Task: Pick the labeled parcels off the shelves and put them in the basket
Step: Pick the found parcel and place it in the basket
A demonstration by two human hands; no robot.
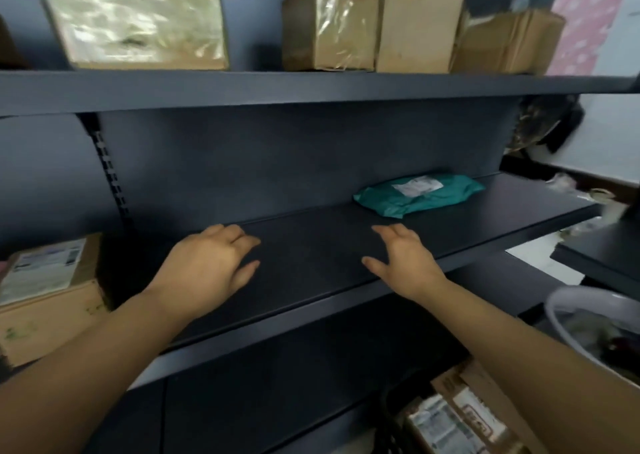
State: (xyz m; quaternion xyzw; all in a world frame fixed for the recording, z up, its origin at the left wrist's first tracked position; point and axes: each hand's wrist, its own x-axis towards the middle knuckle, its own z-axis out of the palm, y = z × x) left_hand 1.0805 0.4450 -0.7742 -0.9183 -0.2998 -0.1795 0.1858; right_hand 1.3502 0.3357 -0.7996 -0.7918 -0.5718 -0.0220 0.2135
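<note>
A green plastic parcel (pixel 417 194) with a white label lies on the dark middle shelf (pixel 311 256), at its back right. My left hand (pixel 211 266) and my right hand (pixel 403 258) reach over the bare part of that shelf, fingers loosely spread, holding nothing. The right hand is short of the green parcel and to its left. A labelled cardboard box (pixel 45 291) stands at the left edge, next to my left forearm. Labelled parcels (pixel 457 419) lie in a dark wire basket (pixel 393 419) at the bottom, under my right forearm.
The top shelf (pixel 311 88) carries a tape-wrapped parcel (pixel 135 17) and three plain cardboard boxes (pixel 381 24). A white bowl-like container (pixel 568 318) sits at the lower right. Another dark shelf edge (pixel 588 263) juts in from the right.
</note>
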